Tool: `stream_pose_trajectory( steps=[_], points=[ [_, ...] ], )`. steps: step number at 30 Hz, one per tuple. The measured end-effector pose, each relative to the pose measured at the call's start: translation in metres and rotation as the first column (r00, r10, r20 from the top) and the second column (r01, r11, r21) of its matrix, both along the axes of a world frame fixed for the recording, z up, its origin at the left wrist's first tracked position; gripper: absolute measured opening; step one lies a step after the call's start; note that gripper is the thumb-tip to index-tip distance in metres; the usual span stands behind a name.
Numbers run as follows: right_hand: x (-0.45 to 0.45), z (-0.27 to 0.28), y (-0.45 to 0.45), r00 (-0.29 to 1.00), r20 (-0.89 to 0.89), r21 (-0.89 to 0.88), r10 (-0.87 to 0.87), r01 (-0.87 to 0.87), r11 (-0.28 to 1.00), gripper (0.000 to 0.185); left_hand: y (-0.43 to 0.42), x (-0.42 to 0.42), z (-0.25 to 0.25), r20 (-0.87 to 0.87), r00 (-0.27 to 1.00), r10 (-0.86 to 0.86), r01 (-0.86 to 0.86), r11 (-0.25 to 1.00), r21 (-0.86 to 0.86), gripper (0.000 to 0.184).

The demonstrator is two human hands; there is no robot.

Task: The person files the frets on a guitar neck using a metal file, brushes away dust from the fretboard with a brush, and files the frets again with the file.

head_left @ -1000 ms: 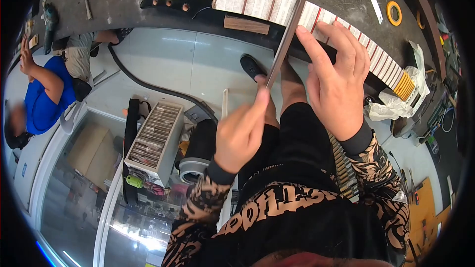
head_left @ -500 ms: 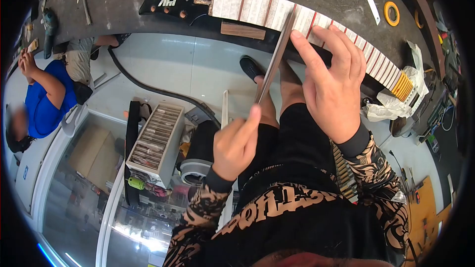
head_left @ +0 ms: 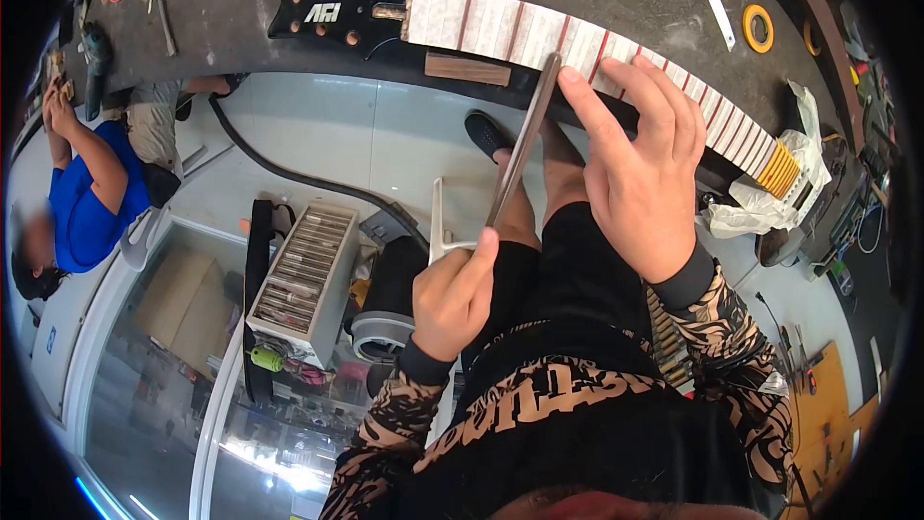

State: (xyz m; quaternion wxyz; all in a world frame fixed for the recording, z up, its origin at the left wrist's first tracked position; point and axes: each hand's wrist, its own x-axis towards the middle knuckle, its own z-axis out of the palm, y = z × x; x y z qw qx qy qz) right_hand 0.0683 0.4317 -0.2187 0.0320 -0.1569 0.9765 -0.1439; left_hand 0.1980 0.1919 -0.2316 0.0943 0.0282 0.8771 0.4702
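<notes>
Gripping one file-like tool [head_left: 523,144] near the middle of the frame, the left hand [head_left: 454,297] is closed around its lower end, fingers curled under and thumb stretched up along the shaft. That wrist sits at lower centre, and the forearm slants up from the bottom of the frame. The tool leans up and to the right, its upper end at the near edge of one guitar neck [head_left: 582,46]; whether the two touch there, I cannot tell.

The neck runs from upper left to the right side of the frame, covered in whitish strips with reddish lines between them. Its single black headstock [head_left: 342,14], at upper left, shows six holes.

The right hand [head_left: 643,173], right of centre, is open and empty, palm down. Its fingers point up and left, slightly spread and bent, and their tips appear to rest on the neck. The index fingertip is just beside the tool's upper end, with the thumb low on the left.

Two wooden blocks [head_left: 468,69] lie near the headstock, one above the neck and one below. Two yellow rings [head_left: 746,27] sit at upper right, one only partly visible, with one white strip [head_left: 715,5] nearby. One other person [head_left: 87,178], in blue, is at the left edge, both hands raised close together.
</notes>
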Motion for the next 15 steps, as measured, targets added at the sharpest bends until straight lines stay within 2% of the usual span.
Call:
stream_pose_trajectory(
  steps=[2, 4, 7, 11, 12, 13, 15],
  points=[
    [0.000, 0.000, 0.001, 1.000, 0.002, 0.006, 0.002, -0.002, 1.000, 0.091, 0.003, -0.010, 0.008, -0.008, 1.000, 0.002, -0.002, 1.000, -0.013, 0.066],
    [0.000, -0.001, 0.000, 1.000, -0.010, 0.006, 0.000, 0.000, 1.000, 0.091, 0.029, -0.074, 0.002, -0.108, 0.994, 0.004, -0.002, 1.000, 0.016, 0.069],
    [0.002, -0.003, 0.000, 1.000, -0.028, 0.016, 0.000, 0.000, 1.000, 0.091, 0.048, -0.120, -0.010, -0.174, 0.985, 0.017, -0.003, 0.997, 0.076, 0.071],
    [0.000, -0.001, -0.001, 1.000, -0.021, 0.025, 0.012, -0.011, 1.000, 0.091, 0.018, -0.045, -0.007, -0.113, 0.993, 0.016, -0.015, 1.000, 0.010, 0.070],
    [-0.001, 0.000, -0.001, 1.000, -0.020, 0.026, 0.013, -0.012, 1.000, 0.091, 0.004, -0.014, 0.001, -0.002, 1.000, -0.004, 0.004, 1.000, 0.008, 0.069],
    [-0.001, 0.002, -0.001, 1.000, 0.001, 0.023, 0.012, -0.012, 1.000, 0.088, -0.002, 0.007, 0.002, -0.007, 1.000, 0.011, -0.011, 1.000, 0.017, 0.070],
    [-0.001, 0.007, -0.001, 0.999, 0.043, 0.024, 0.015, -0.016, 1.000, 0.084, 0.002, -0.001, 0.005, 0.001, 1.000, 0.004, -0.004, 1.000, 0.002, 0.070]
  ],
)
